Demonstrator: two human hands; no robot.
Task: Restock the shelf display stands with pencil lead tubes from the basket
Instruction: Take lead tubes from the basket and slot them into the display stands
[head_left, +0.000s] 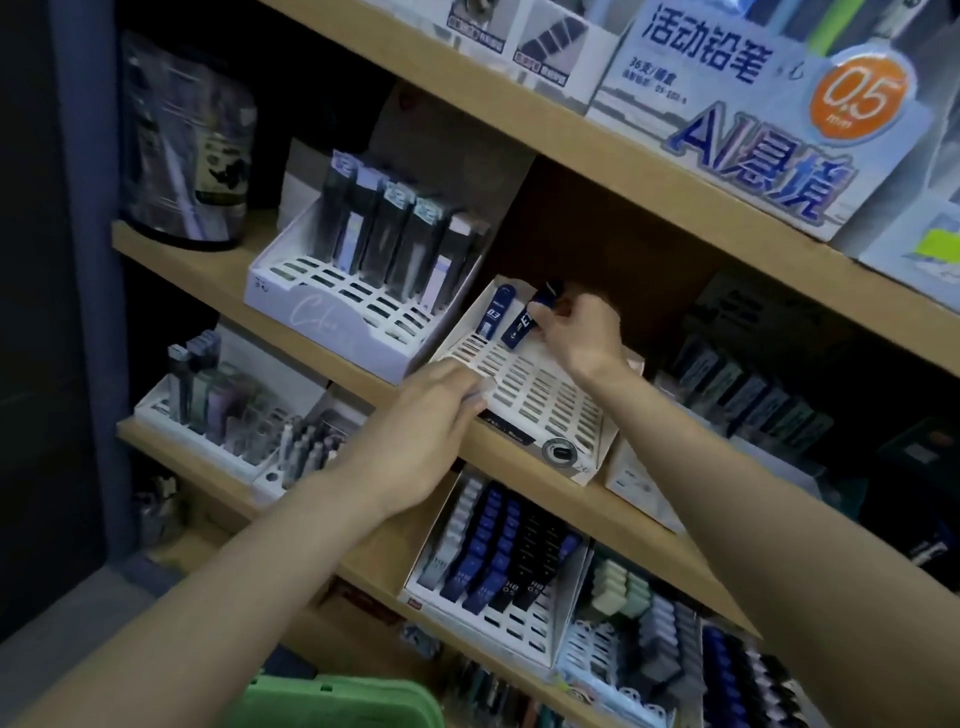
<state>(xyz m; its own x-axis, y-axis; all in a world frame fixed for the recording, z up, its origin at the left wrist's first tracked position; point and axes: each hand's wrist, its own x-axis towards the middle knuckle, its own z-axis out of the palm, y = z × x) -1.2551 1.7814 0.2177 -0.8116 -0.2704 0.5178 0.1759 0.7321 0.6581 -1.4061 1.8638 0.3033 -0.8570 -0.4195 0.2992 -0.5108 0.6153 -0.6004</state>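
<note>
Shelf: wooden shelf boards (208, 265) rise in tiers, crowded with stationery stands; both bare forearms reach in from below.
Target stand: a white slotted display stand (550, 410) sits on the middle shelf, its face sloping up toward the back, with nearly all of its slots bare.
Standing tube: one blue lead tube (492, 312) stands in the back row at the left end of the stand.
Held tube: a second blue tube (522, 327) leans just beside the first, its lower end at the back-row slots; I cannot tell whether it is seated in a slot.
Right hand (584, 332): at the back of the stand, fingers narrow, pinching the upper part of the second blue tube. A dark end shows above the fingertips, too blurred to say what it is.
Left hand (421, 421): laid on the stand's front left corner, fingers (465, 387) fairly straight and close together, holding nothing; the hand is blurred.
Basket: a green basket (332, 699) shows at the bottom edge, under the left forearm; its contents are out of view.
Left neighbour: a white stand (311, 306) just beside the target one carries dark and grey tubes in its back rows.
Below: a lower stand (519, 618) on the next shelf down holds rows of grey, blue and black tubes.
Above: a large printed box (727, 119) on the top shelf bears 0.5 in an orange disc.
</note>
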